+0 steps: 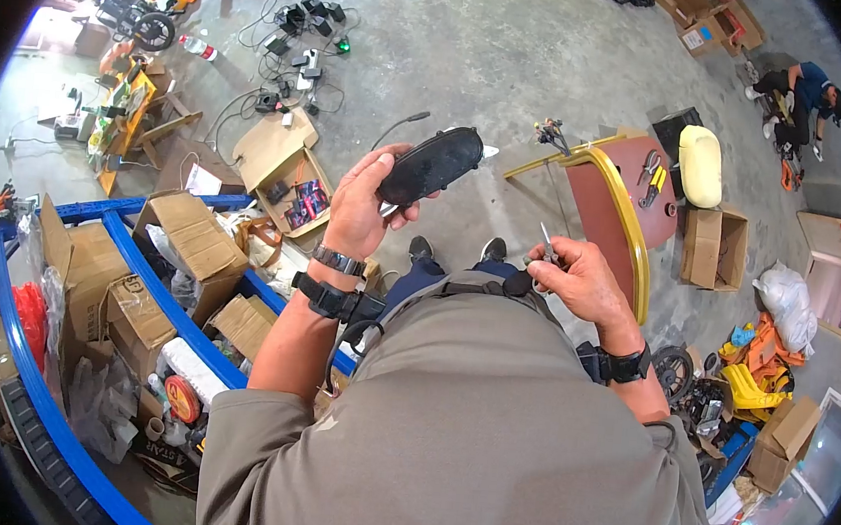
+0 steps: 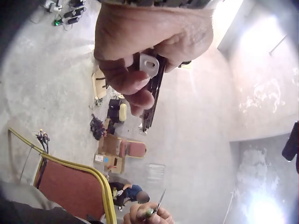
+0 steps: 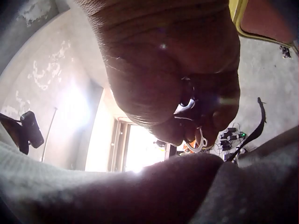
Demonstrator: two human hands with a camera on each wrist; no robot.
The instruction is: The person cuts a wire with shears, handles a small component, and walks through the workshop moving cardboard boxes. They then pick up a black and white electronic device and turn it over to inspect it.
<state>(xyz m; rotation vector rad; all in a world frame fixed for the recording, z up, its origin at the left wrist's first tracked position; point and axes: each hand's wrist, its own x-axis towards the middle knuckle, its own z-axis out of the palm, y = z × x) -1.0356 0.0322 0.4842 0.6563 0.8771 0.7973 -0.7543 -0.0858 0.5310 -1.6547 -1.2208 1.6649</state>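
My left hand [image 1: 358, 202] grips a flat black oblong case [image 1: 433, 167] by its near end, thumb along one side and fingers curled underneath. A pale metal tab sticks out at each end of the case; one tab [image 2: 149, 65] shows between the fingers in the left wrist view. A thin black cable with a plug [image 1: 415, 117] extends beyond the case. In front of my belly, to the right, my right hand [image 1: 584, 282] pinches small silver scissors [image 1: 548, 242], blades pointing up and away. A finger ring [image 3: 203, 141] of the scissors shows below the fingers in the right wrist view.
A red-seated chair [image 1: 597, 193] with a gold frame stands at right, pliers [image 1: 655, 186] on its seat. Blue shelving [image 1: 171, 316] with cardboard boxes flanks the left. Chargers and cables [image 1: 306, 23] lie on the floor ahead. Another person [image 1: 810, 97] crouches at far right.
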